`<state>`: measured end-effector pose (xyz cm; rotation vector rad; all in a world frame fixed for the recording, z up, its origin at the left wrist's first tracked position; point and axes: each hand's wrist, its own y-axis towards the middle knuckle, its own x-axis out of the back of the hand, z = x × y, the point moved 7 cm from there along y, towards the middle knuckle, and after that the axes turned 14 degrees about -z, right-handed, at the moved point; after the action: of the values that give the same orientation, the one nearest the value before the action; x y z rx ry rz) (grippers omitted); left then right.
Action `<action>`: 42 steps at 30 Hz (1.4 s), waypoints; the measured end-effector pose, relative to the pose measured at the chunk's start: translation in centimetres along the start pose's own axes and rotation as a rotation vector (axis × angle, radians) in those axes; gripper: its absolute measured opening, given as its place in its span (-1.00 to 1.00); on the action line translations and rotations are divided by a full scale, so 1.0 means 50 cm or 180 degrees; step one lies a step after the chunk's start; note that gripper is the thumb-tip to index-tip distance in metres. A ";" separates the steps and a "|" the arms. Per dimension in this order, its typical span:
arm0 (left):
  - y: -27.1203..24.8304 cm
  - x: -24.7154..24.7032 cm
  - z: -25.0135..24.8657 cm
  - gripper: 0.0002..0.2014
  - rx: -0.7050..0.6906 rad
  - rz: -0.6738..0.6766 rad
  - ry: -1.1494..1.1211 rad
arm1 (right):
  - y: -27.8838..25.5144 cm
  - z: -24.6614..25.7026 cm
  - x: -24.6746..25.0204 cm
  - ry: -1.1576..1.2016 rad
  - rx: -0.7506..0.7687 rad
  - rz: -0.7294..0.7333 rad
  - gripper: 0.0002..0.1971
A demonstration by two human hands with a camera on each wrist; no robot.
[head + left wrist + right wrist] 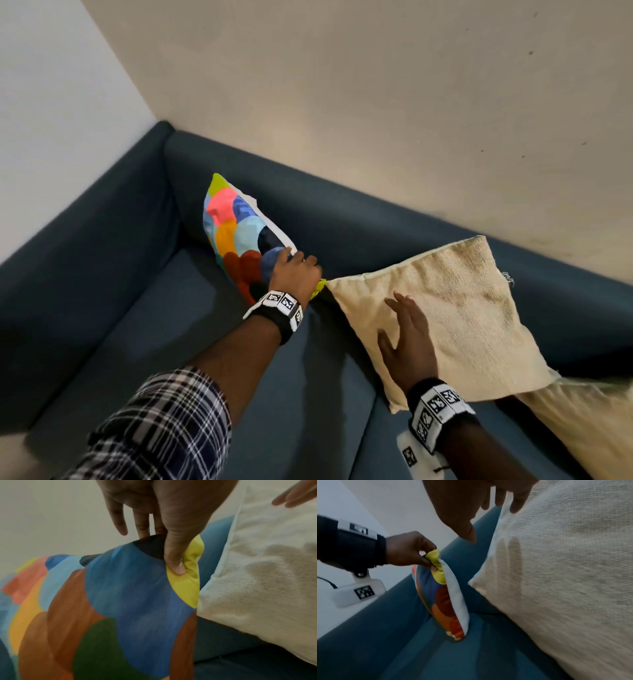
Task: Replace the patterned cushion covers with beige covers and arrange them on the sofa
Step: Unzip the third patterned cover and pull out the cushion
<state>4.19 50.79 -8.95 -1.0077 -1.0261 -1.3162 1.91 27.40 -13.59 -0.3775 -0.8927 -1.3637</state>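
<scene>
Left hand (295, 274): pinching the yellow top corner of the patterned cushion (239, 236); thumb (176, 566) pressed into the bunched fabric, remaining fingers reaching over the top edge behind it. Grip closed on cloth, apparently not on the filling.

Right hand (407, 337): flat, fingers spread and straight, resting on the face of the beige cushion (455, 311); holding nothing.

Patterned cushion: standing on edge on the seat, leaning toward the backrest of the blue sofa (102, 291), white reverse side showing along its back. Bulk of the cushion hanging from the pinch toward 10 o'clock in the head view; lower corner resting in the seat crease, seen from the right wrist.

Beige cushion: at 3 o'clock from the pinch, propped against the backrest, its near corner just beside the yellow corner, contact not certain. Second beige cushion (589, 421): at 4 o'clock, lower right, partly under the first.

Step in hand, judged: lifting the patterned cushion off to strip its cover. Advisable: take a deeper hold than the corner tip, since thin fabric may slip; lift up and away so the beige cushion stays propped under the flat palm.
</scene>
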 end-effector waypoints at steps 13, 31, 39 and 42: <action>-0.333 0.328 0.039 -0.76 0.0836 -0.1661 -0.2056 | -0.115 0.216 0.031 0.0706 -0.0315 0.0465 0.13; -0.830 0.356 -0.434 -0.04 0.0376 -0.0225 -0.4316 | -0.689 -0.051 0.559 0.0806 -0.0438 -0.0598 -0.52; -0.891 0.145 -0.524 0.01 0.0708 0.0299 -0.4013 | -0.781 -0.149 0.575 0.0906 -0.0317 -0.0692 -0.41; -0.870 0.038 -0.544 -0.05 0.0640 0.0463 -0.4005 | -0.792 -0.228 0.520 0.0871 -0.0243 -0.0846 -0.52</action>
<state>-39.02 23.57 -14.34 -1.7434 -1.8893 -0.3169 -32.89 -6.63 -11.79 -0.1267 -0.6808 -1.6520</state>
